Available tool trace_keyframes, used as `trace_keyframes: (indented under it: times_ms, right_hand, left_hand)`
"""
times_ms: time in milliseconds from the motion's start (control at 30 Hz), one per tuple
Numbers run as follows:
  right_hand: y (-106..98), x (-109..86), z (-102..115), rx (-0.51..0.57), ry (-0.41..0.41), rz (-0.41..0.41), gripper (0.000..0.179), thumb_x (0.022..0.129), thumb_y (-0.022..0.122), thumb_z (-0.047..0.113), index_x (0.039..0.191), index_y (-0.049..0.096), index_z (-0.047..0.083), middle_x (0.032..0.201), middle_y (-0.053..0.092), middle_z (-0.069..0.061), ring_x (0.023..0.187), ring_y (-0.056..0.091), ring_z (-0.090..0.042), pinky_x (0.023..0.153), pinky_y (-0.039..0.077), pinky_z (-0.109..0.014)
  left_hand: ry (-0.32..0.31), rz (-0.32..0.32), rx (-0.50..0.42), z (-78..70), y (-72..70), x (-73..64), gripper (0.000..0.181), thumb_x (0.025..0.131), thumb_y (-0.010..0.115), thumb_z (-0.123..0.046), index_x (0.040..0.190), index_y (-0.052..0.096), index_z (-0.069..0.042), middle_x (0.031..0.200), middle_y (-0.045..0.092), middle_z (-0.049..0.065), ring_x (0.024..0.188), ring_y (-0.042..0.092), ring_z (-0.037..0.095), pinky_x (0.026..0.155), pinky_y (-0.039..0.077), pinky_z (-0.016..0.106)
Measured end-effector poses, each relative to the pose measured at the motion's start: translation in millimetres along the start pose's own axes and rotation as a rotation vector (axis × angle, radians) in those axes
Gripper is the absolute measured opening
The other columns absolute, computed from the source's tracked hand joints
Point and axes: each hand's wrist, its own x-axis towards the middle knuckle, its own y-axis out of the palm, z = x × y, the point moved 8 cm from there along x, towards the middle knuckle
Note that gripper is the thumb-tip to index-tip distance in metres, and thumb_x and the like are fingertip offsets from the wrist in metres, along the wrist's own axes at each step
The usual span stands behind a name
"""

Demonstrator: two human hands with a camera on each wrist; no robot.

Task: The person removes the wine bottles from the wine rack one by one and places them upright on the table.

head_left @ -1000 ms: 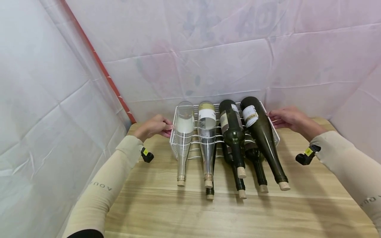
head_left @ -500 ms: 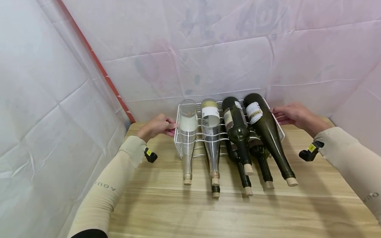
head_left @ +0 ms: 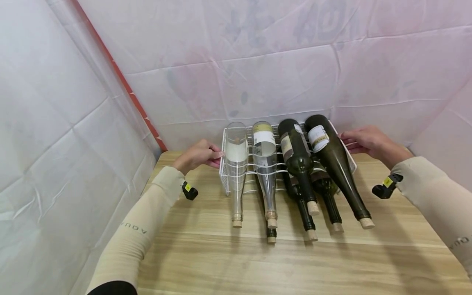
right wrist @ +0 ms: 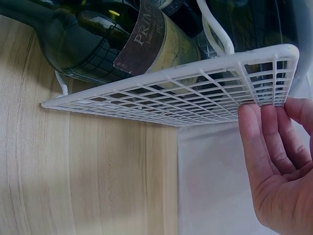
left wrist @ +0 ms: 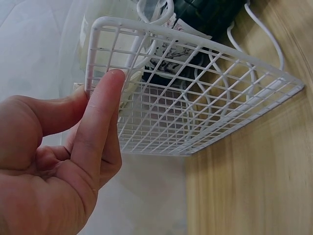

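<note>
A white wire bottle rack (head_left: 223, 180) stands on the table, its bottles lying neck toward me. Its upper tier carries a clear bottle (head_left: 237, 180), a second clear bottle (head_left: 264, 164) with a white label, a dark green wine bottle (head_left: 300, 164) and a longer green bottle (head_left: 333, 164) angled to the right. Corked dark bottles (head_left: 333, 209) poke out beneath, partly hidden. My left hand (head_left: 200, 155) pinches the rack's left side near the back corner, index finger on the mesh (left wrist: 195, 93). At the opposite side, my right hand (head_left: 368, 141) grips the rear edge between thumb and fingers.
The wooden table (head_left: 295, 266) extends in front of the rack. A white sheet wall (head_left: 276, 73) rises close behind it, and another sheet (head_left: 73, 164) hangs at the left. Cork-stopped necks jut past the rack's front.
The rack with its bottles has shifted to the right and slightly back. Both hands have moved along with it, keeping their places on its sides.
</note>
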Motion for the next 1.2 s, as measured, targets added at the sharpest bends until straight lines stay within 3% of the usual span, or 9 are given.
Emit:
trace_keyframes:
  times_ms: [267, 567, 1200]
  right_hand:
    - [1.8, -2.0, -0.1, 0.045, 0.007, 0.018, 0.042, 0.107, 0.054, 0.018, 0.074, 0.076, 0.031, 0.074, 0.076, 0.014, 0.07, 0.074, -0.003, 0.069, 0.063, -0.022]
    - [1.0, -1.5, -1.3, 0.009, -0.002, 0.007, 0.042, 0.107, 0.054, 0.021, 0.073, 0.075, 0.034, 0.074, 0.075, 0.017, 0.072, 0.074, -0.001, 0.071, 0.063, -0.021]
    - [1.7, -2.9, -0.2, 0.039, 0.006, -0.003, 0.04, 0.106, 0.055, 0.019, 0.073, 0.075, 0.032, 0.074, 0.076, 0.015, 0.071, 0.074, -0.001, 0.071, 0.063, -0.02]
  left_hand:
    - [0.008, 0.008, 0.017, 1.7, -2.1, 3.7, 0.026, 0.103, 0.061, -0.004, 0.119, 0.065, 0.015, 0.089, 0.071, 0.012, 0.075, 0.073, 0.017, 0.075, 0.066, 0.03]
    - [-0.002, 0.01, 0.013, 4.0, -0.9, 4.7, 0.027, 0.103, 0.06, -0.003, 0.121, 0.063, 0.016, 0.089, 0.071, 0.011, 0.076, 0.073, 0.017, 0.083, 0.066, 0.036]
    - [0.009, -0.002, -0.043, 2.3, 0.6, 3.7, 0.019, 0.103, 0.058, 0.0, 0.11, 0.065, 0.015, 0.077, 0.069, 0.007, 0.068, 0.071, 0.014, 0.069, 0.065, 0.027]
